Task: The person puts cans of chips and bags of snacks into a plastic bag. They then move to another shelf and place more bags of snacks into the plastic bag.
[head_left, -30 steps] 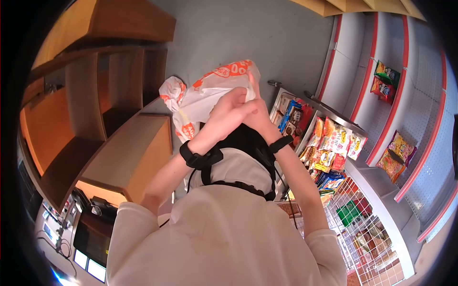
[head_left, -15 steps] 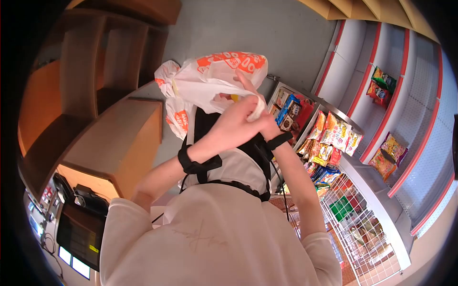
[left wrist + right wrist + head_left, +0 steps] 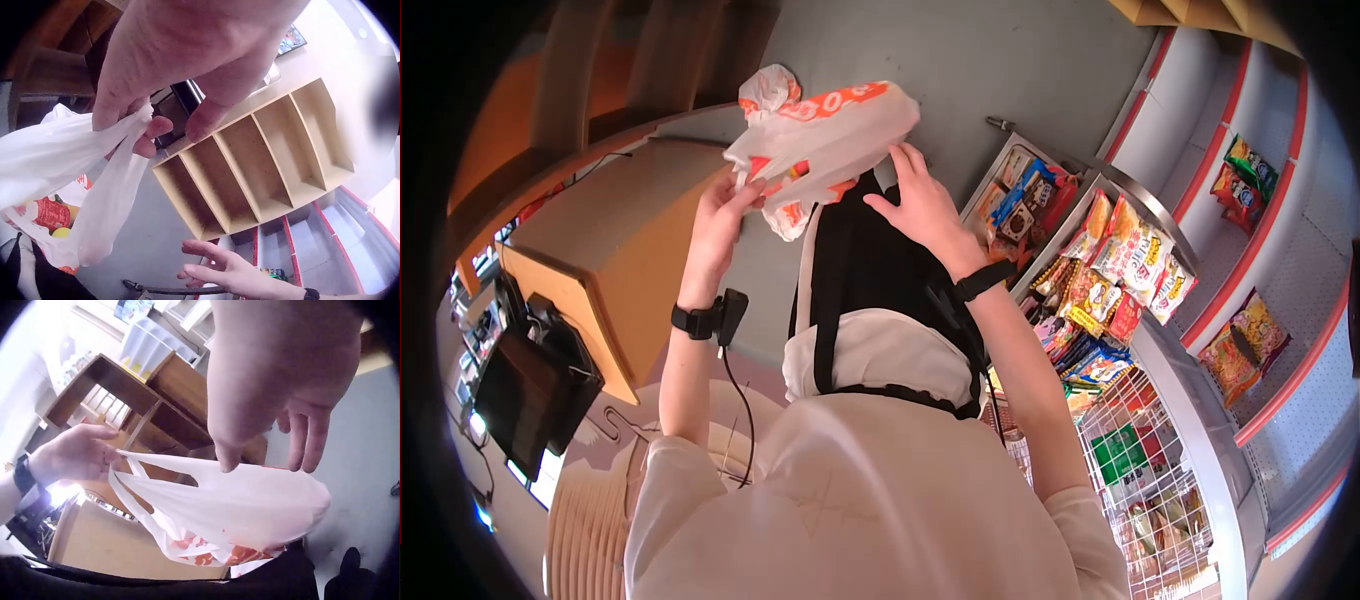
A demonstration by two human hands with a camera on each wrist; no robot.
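Note:
A white plastic bag with orange print [image 3: 830, 140] hangs in front of the person in the head view. Its gathered handles [image 3: 134, 125] are pinched between the fingers of the left hand [image 3: 722, 222], left of the bag. Through the bag's opening, red and yellow contents [image 3: 53, 215] show. The right hand [image 3: 922, 205] is spread at the bag's other end, holding nothing. In the right wrist view the bag [image 3: 250, 494] stretches out from the left hand [image 3: 78, 453], and the right hand [image 3: 281, 381] hovers over it, fingers extended; contact is unclear.
Snack packets [image 3: 1115, 255] and a white wire basket [image 3: 1155, 480] stand at the right, beside shelves with red edges [image 3: 1200, 190]. A brown counter [image 3: 615, 235] lies to the left, with a dark monitor [image 3: 525, 390] near it. Wooden compartments [image 3: 256, 162] show in the left wrist view.
The hands, earlier together at the bag, have parted. My left hand has moved left with the handles; my right hand has let go and opened. The head view has shifted too.

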